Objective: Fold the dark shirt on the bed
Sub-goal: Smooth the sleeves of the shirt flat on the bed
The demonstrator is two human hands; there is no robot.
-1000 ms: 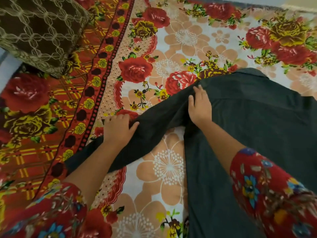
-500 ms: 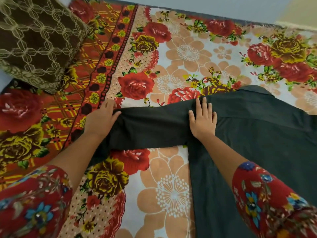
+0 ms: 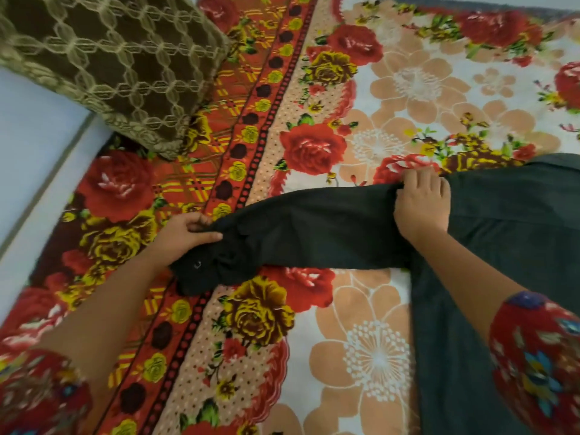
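the dark shirt point(image 3: 508, 233) lies flat on the right side of the floral-sheeted bed point(image 3: 376, 356), its sleeve point(image 3: 314, 227) stretched out leftward across the sheet. the left hand point(image 3: 185, 235) pinches the bunched cuff end of the sleeve between thumb and curled fingers (a small button point(image 3: 197, 264) shows just below it). the right hand point(image 3: 422, 204) sits where sleeve meets body, fingers curled over the upper edge, gripping the cloth. a brown patterned pillow point(image 3: 110, 67) lies at the upper left, well apart.
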